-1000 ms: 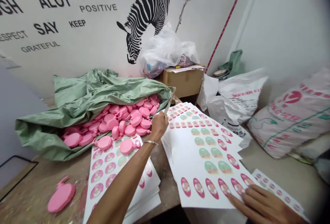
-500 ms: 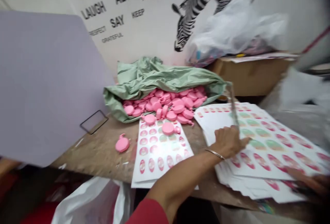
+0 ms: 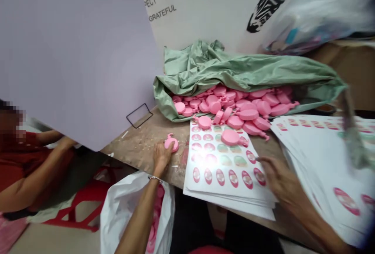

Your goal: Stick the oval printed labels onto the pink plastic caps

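My left hand (image 3: 162, 157), a bracelet at its wrist, is closed on a pink round case (image 3: 172, 143) with a small curly tab. That case rests on the brown table, left of a sheet of stickers (image 3: 201, 161). My right hand (image 3: 279, 182) is at the sheet's right edge, fingers stretched toward the pink oval stickers. I make out nothing held in it. Another pink case (image 3: 230, 137) lies on the sheet. Behind it, a heap of pink cases (image 3: 247, 113) spills from a green bag (image 3: 243, 68).
Below the table edge hangs a white bag (image 3: 114, 207) with pink pieces inside. A stack of sticker sheets (image 3: 316, 156) lies at right. A pale purple panel (image 3: 79, 51) and black wire frame (image 3: 139, 116) stand left. A co-worker (image 3: 32, 168) sits beyond a red stool (image 3: 84, 203).
My left hand has gone from the sheet stack at right to the pink round case at left. My right hand has come to the nearer sheet. The view has swung left.
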Demonstrator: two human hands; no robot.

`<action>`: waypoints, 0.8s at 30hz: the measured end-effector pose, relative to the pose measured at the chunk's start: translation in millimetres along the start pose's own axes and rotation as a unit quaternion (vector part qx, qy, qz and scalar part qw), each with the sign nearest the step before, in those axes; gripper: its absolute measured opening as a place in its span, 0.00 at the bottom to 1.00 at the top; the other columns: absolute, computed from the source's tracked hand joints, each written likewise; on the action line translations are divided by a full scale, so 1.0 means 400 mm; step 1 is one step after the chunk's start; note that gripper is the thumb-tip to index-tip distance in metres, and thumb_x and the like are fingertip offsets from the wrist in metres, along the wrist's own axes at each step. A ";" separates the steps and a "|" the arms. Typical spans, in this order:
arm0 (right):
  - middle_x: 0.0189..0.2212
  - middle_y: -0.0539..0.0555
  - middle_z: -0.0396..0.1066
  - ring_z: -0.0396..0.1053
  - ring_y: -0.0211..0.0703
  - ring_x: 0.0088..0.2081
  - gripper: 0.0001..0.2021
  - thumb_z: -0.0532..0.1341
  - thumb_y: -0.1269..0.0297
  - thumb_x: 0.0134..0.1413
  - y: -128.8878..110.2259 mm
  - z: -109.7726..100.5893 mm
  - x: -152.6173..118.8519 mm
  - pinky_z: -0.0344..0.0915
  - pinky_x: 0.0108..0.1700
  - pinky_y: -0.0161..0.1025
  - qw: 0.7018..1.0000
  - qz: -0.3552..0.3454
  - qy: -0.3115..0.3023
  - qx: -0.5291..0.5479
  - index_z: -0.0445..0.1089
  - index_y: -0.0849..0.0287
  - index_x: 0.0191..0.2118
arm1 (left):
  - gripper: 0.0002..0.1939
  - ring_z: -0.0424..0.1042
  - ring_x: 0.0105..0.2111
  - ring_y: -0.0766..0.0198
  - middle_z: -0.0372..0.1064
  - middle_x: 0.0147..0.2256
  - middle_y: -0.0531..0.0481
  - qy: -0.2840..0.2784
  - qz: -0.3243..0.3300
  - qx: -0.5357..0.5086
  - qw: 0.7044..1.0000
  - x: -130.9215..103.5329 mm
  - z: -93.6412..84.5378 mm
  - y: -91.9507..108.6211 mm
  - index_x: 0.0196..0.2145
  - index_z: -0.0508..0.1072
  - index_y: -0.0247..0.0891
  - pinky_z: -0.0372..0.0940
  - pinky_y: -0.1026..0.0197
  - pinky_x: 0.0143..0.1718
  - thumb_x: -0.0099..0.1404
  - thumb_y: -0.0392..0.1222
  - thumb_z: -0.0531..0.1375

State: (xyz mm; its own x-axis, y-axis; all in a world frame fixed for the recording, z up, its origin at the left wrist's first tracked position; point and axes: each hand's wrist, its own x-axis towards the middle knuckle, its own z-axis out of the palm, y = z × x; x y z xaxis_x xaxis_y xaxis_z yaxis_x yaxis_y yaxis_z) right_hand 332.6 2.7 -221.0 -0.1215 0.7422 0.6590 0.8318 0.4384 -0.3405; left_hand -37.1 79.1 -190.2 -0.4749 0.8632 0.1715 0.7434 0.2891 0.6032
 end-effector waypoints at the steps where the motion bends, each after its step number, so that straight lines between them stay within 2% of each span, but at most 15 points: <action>1: 0.43 0.57 0.73 0.72 0.47 0.43 0.14 0.50 0.57 0.65 -0.017 0.035 0.035 0.70 0.43 0.44 0.999 0.002 -0.032 0.011 0.69 0.55 0.48 | 0.21 0.73 0.44 0.44 0.73 0.40 0.32 -0.018 -0.002 -0.003 1.000 0.005 0.009 0.001 0.39 0.73 0.32 0.63 0.51 0.43 0.60 0.54 0.59; 2: 0.44 0.58 0.73 0.71 0.49 0.45 0.16 0.53 0.55 0.63 -0.030 0.065 0.067 0.69 0.45 0.46 0.997 0.002 -0.076 0.023 0.69 0.55 0.50 | 0.20 0.74 0.42 0.45 0.74 0.39 0.33 -0.031 -0.002 -0.006 0.999 0.007 0.016 0.005 0.38 0.73 0.33 0.63 0.52 0.41 0.59 0.55 0.59; 3: 0.43 0.58 0.73 0.72 0.49 0.44 0.17 0.54 0.54 0.62 -0.038 0.089 0.097 0.69 0.44 0.45 0.992 -0.006 -0.121 0.016 0.69 0.55 0.51 | 0.21 0.74 0.41 0.45 0.74 0.38 0.34 -0.039 -0.001 -0.009 0.999 0.006 0.022 0.011 0.38 0.73 0.34 0.63 0.52 0.40 0.59 0.56 0.60; 5: 0.42 0.59 0.73 0.71 0.49 0.43 0.19 0.54 0.55 0.61 -0.042 0.117 0.147 0.67 0.44 0.45 0.986 0.001 -0.166 -0.017 0.68 0.55 0.54 | 0.21 0.74 0.40 0.45 0.74 0.38 0.35 -0.047 0.007 -0.014 0.999 0.001 0.030 0.024 0.39 0.72 0.34 0.63 0.52 0.39 0.57 0.55 0.61; 8: 0.43 0.61 0.73 0.71 0.50 0.43 0.19 0.53 0.58 0.61 -0.026 0.120 0.198 0.64 0.43 0.43 0.982 0.062 -0.159 -0.081 0.69 0.58 0.54 | 0.25 0.74 0.41 0.46 0.74 0.40 0.35 -0.052 0.032 -0.032 0.998 -0.009 0.044 0.039 0.44 0.70 0.32 0.64 0.52 0.41 0.54 0.53 0.64; 10: 0.42 0.61 0.74 0.71 0.50 0.42 0.19 0.53 0.59 0.61 -0.007 0.110 0.209 0.63 0.41 0.41 0.976 0.108 -0.155 -0.107 0.69 0.59 0.53 | 0.28 0.74 0.41 0.48 0.74 0.41 0.35 -0.060 0.046 -0.062 0.995 -0.016 0.058 0.044 0.47 0.70 0.30 0.65 0.53 0.42 0.53 0.51 0.65; 12: 0.41 0.60 0.75 0.72 0.51 0.42 0.18 0.52 0.57 0.61 0.011 0.100 0.196 0.63 0.40 0.41 0.970 0.146 -0.153 -0.121 0.69 0.59 0.52 | 0.28 0.74 0.38 0.52 0.75 0.40 0.38 -0.076 0.054 -0.094 0.991 -0.023 0.075 0.043 0.47 0.71 0.30 0.66 0.55 0.40 0.53 0.50 0.65; 15: 0.42 0.62 0.75 0.72 0.55 0.43 0.20 0.52 0.53 0.61 0.022 0.089 0.143 0.63 0.39 0.43 0.954 0.219 -0.151 -0.140 0.70 0.59 0.49 | 0.26 0.74 0.32 0.57 0.75 0.35 0.44 -0.094 0.040 -0.159 0.982 -0.039 0.095 0.035 0.45 0.73 0.31 0.68 0.59 0.33 0.51 0.50 0.65; 18: 0.42 0.63 0.75 0.73 0.56 0.40 0.22 0.50 0.50 0.61 0.011 0.081 0.080 0.64 0.36 0.44 0.939 0.277 -0.153 -0.139 0.69 0.59 0.50 | 0.26 0.72 0.31 0.60 0.74 0.33 0.46 -0.061 0.014 -0.259 0.964 -0.066 0.103 0.025 0.43 0.75 0.31 0.68 0.62 0.31 0.50 0.51 0.65; 21: 0.39 0.61 0.77 0.74 0.53 0.37 0.20 0.52 0.52 0.61 -0.001 0.073 0.031 0.65 0.36 0.43 0.945 0.267 -0.137 -0.127 0.70 0.59 0.50 | 0.28 0.72 0.33 0.61 0.74 0.35 0.46 -0.043 0.018 -0.330 0.943 -0.101 0.105 0.024 0.45 0.75 0.32 0.68 0.63 0.33 0.52 0.54 0.64; 24: 0.38 0.60 0.76 0.73 0.51 0.40 0.18 0.53 0.55 0.61 -0.002 0.060 0.003 0.65 0.38 0.42 0.959 0.216 -0.126 -0.134 0.71 0.59 0.48 | 0.27 0.73 0.36 0.60 0.74 0.37 0.46 -0.071 0.023 -0.395 0.916 -0.136 0.110 0.031 0.44 0.75 0.32 0.69 0.62 0.36 0.52 0.54 0.65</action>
State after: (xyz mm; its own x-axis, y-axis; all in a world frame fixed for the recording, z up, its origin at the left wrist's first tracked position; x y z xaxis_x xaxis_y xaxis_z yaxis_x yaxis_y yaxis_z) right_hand 318.8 15.2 -236.1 0.1677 0.9388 0.3009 0.9392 -0.0594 -0.3381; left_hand 18.6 53.8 -226.1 -0.3438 0.9283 0.1415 0.1624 -0.0896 0.9826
